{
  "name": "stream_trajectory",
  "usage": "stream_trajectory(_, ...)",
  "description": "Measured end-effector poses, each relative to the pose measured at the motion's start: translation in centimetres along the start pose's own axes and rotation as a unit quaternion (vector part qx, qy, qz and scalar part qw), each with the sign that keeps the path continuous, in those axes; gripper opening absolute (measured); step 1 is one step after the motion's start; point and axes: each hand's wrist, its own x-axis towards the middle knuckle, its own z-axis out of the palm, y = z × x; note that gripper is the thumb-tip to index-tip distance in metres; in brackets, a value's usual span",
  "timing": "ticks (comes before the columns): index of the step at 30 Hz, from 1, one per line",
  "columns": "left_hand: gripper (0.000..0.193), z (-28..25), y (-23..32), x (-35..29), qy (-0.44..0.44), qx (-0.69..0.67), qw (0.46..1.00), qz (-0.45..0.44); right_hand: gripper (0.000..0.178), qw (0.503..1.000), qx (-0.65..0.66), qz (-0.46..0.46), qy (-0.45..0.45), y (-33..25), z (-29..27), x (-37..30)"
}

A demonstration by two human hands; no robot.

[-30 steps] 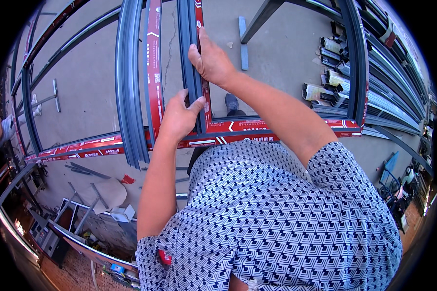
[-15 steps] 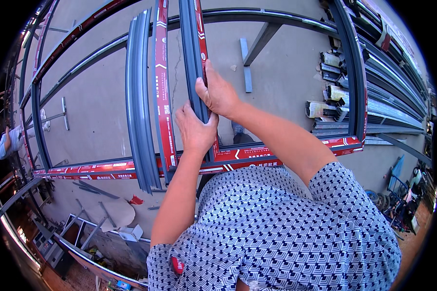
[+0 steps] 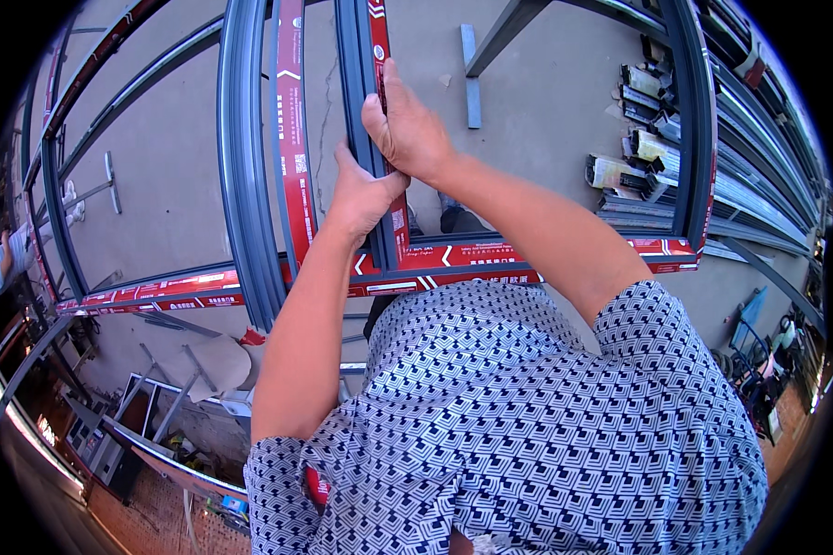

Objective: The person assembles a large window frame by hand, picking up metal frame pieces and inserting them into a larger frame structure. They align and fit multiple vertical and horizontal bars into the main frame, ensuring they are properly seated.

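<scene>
A dark grey metal profile with red printed film [image 3: 357, 79] runs lengthwise inside a large window-like frame [image 3: 472, 262]. Around its near part, my left hand [image 3: 361, 199] is closed from the left side, thumb laid across. Just beyond, my right hand [image 3: 407, 129] grips the same profile from the right, thumb on the dark face and index finger stretched along the red edge. The two hands touch at the left thumb. Some fingertips are hidden behind the profile. To the left lie a red-filmed bar [image 3: 293, 139] and a loose grey ribbed profile [image 3: 241, 139], across the frame's near rail.
Stacked long metal profiles [image 3: 759, 176] lie on the right. Grey support bars [image 3: 504, 37] show below the frame. Another person [image 3: 18, 254] is at the far left. A board-sided bin [image 3: 176, 462] and scraps sit at lower left, a blue stand [image 3: 748, 319] at lower right.
Frame, profiles and hands sit higher in the picture, as the view has shifted. Both hands keep hold of the same profile, in nearly the same grip.
</scene>
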Motion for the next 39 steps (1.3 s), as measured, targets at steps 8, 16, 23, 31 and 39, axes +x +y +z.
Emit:
stream_trajectory(8, 0.116, -0.2, 0.2, 0.3, -0.014, -0.026, 0.999, -0.013, 0.084, 1.0, 0.004, 0.009, 0.016, 0.2, 0.5, 0.1)
stream_trajectory(16, 0.114, -0.4, -0.2, -0.1, -0.018, -0.04, 0.999, 0.015, 0.077, 1.0, 0.006, 0.022, 0.013, -1.1, -1.0, 2.6)
stream_trajectory(23, 0.122, 0.1, 1.7, -1.2, -0.021, -0.036, 0.999, -0.024, 0.07, 0.998, -0.025, 0.058, -0.02, -1.7, -3.6, 12.5)
stream_trajectory(31, 0.12, -0.3, 2.2, -1.6, -0.027, -0.034, 0.996, -0.071, 0.064, 0.997, -0.031, 0.074, -0.003, -3.0, -5.4, 23.1)
stream_trajectory(39, 0.119, -0.3, 0.9, -1.0, -0.04, -0.047, 0.997, -0.055, 0.061, 0.995, -0.061, 0.077, 0.029, -3.0, -6.2, 28.2)
